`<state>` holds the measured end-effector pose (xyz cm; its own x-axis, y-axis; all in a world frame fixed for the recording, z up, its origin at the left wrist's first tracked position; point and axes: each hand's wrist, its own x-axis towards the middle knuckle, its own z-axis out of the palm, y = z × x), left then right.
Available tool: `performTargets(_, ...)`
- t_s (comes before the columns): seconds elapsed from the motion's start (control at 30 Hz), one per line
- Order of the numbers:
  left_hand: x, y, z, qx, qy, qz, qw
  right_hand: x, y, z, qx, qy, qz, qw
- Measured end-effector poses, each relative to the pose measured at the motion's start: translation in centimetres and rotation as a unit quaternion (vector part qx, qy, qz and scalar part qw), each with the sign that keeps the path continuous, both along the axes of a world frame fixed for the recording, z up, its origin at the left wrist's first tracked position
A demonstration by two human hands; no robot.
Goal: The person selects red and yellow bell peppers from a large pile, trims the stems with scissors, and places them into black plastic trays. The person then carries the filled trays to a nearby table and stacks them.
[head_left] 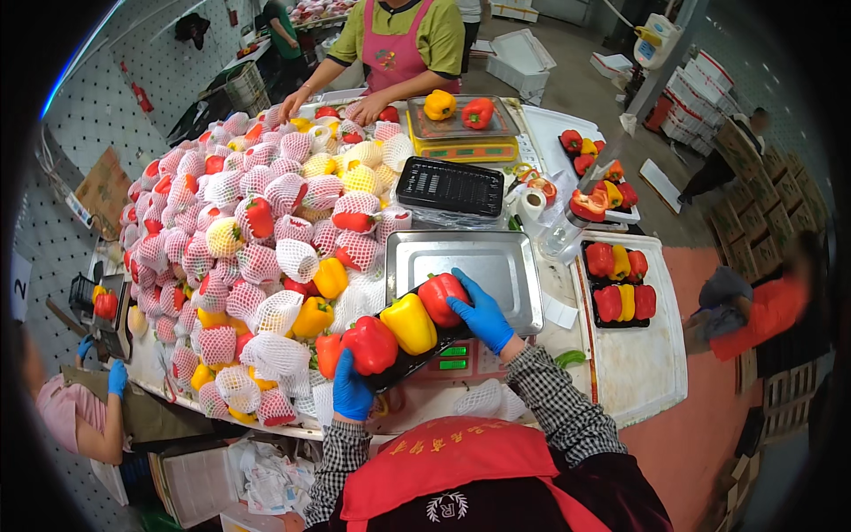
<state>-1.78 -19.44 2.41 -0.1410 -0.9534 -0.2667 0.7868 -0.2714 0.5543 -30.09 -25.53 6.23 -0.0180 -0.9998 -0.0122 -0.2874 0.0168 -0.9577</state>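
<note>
Both blue-gloved hands hold a black plastic tray (400, 370) tilted over the front of a digital scale (459, 359). In it sit a red bell pepper (369, 346), a yellow bell pepper (409, 324) and another red bell pepper (443, 299). My left hand (352, 391) grips the near end, thumb against the first red pepper. My right hand (483, 312) wraps the far end and the other red pepper. Behind the tray lies the scale's bare steel pan (465, 259). Left of it are an orange-red pepper (328, 354) and unwrapped yellow peppers (312, 317).
A large heap of peppers in foam nets (252, 179) fills the table's left. Stacked black trays (451, 187), a plastic bottle (555, 236) and a second scale (463, 147) stand beyond. Filled pepper trays (623, 302) sit right. Co-workers stand opposite and at left.
</note>
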Motion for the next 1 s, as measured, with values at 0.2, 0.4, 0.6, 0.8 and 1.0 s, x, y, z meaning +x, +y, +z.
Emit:
performTargets(0.2, 1.6, -0.2, -2.3, 0.001, 0.0, -0.014, 1.0, 0.4, 0.0, -0.8, 0.014, -0.01, 0.008, 1.0)
performTargets(0.4, 0.6, 0.3, 1.5, -0.047, -0.026, -0.046, 0.997, 0.5, -0.3, -0.2, 0.026, 0.051, -0.019, 0.998)
performTargets(0.6, 1.0, -0.3, 0.8, -0.029, 0.007, -0.083, 0.996, 0.9, 0.0, 1.8, 0.081, 0.082, -0.041, 0.992)
performTargets(0.8, 3.1, -1.3, -1.8, -0.075, -0.093, -0.087, 0.989, 1.4, 0.9, -0.5, 0.016, 0.071, -0.084, 0.994)
performTargets(1.0, 3.4, -0.6, 0.7, -0.045, -0.079, -0.087, 0.992, 2.3, 4.2, 1.4, -0.026, 0.045, -0.142, 0.988)
